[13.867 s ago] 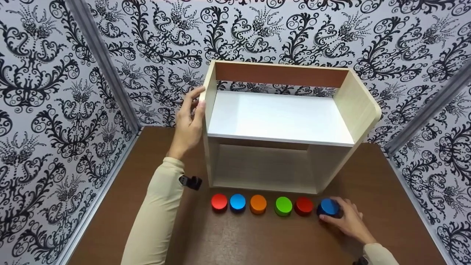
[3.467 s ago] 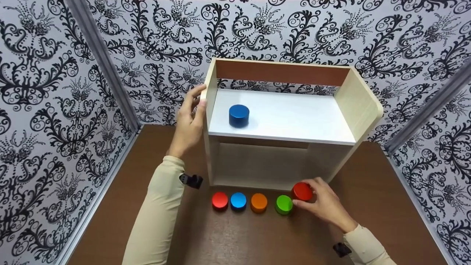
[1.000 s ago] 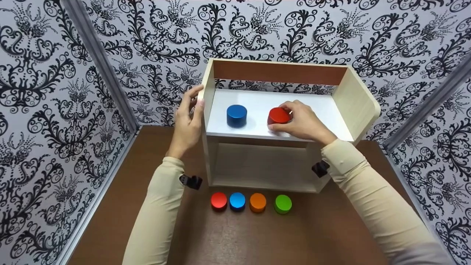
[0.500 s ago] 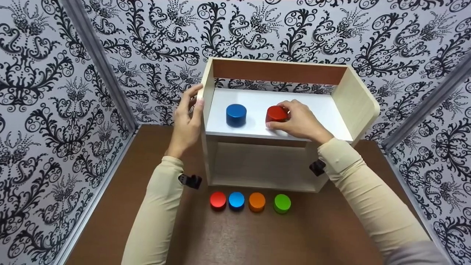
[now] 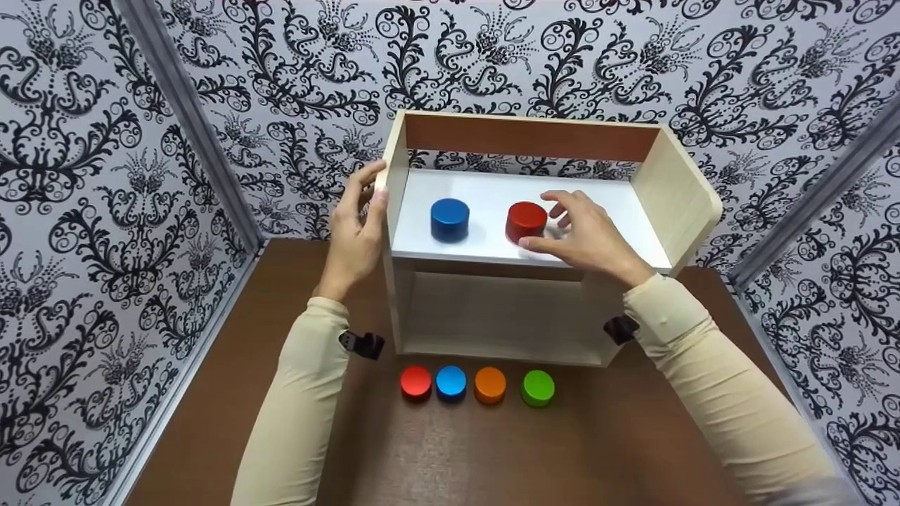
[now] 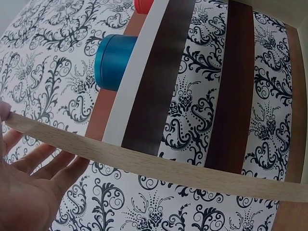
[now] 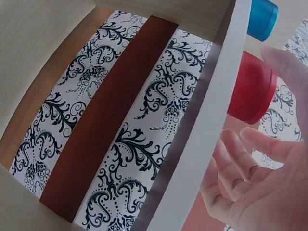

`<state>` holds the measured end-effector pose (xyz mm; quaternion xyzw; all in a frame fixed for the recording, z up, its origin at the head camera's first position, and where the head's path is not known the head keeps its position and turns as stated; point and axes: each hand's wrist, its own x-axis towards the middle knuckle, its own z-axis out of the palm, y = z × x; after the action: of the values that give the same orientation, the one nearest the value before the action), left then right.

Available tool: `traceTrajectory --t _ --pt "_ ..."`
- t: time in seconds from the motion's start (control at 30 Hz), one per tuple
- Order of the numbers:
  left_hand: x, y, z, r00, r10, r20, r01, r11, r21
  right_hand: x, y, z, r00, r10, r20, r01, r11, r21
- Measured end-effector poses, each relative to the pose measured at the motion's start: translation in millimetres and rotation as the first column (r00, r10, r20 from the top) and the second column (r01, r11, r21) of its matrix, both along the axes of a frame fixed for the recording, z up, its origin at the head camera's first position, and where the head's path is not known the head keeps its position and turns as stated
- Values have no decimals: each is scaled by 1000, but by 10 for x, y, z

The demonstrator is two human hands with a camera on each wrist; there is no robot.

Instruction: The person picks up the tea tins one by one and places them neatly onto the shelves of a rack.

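My left hand (image 5: 355, 232) grips the left side panel of a small wooden shelf unit (image 5: 692, 204), the thumb on its front edge and the fingers on the outer side. On the white upper shelf stand a blue round tin (image 5: 450, 221) at left and a red round tin (image 5: 526, 223) near the middle. Just right of the red tin is my right hand (image 5: 590, 232), its thumb and fingers spread apart and holding nothing. In the right wrist view, a gap shows between the fingers and the red tin (image 7: 251, 89), with the thumb beside its lid.
On the brown table (image 5: 450, 457) in front of the unit, a light red tin (image 5: 416, 384), a light blue tin (image 5: 451, 384), an orange tin (image 5: 490, 384) and a green tin (image 5: 538, 388) stand in a row. Patterned walls (image 5: 295, 63) enclose the table.
The dark blue tin, then the red tin, went from the table row onto the upper shelf. My right hand has just let go of the red tin and drawn slightly right. My left hand stays put.
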<state>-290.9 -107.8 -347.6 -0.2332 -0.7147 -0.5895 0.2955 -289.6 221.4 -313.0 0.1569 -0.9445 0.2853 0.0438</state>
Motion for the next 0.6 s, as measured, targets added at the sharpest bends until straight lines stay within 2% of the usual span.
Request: traceTrajectory --t 0.2,0.6 --pt "-9 -7 -9 1000 -2 1 2 1000 -1 125 92 -18 997 19 -73 -25 997 -78" --pt "-13 -6 -15 1000 -17 -2 17 1000 8 493 313 -159 980 41 -193 -76 982 -176"
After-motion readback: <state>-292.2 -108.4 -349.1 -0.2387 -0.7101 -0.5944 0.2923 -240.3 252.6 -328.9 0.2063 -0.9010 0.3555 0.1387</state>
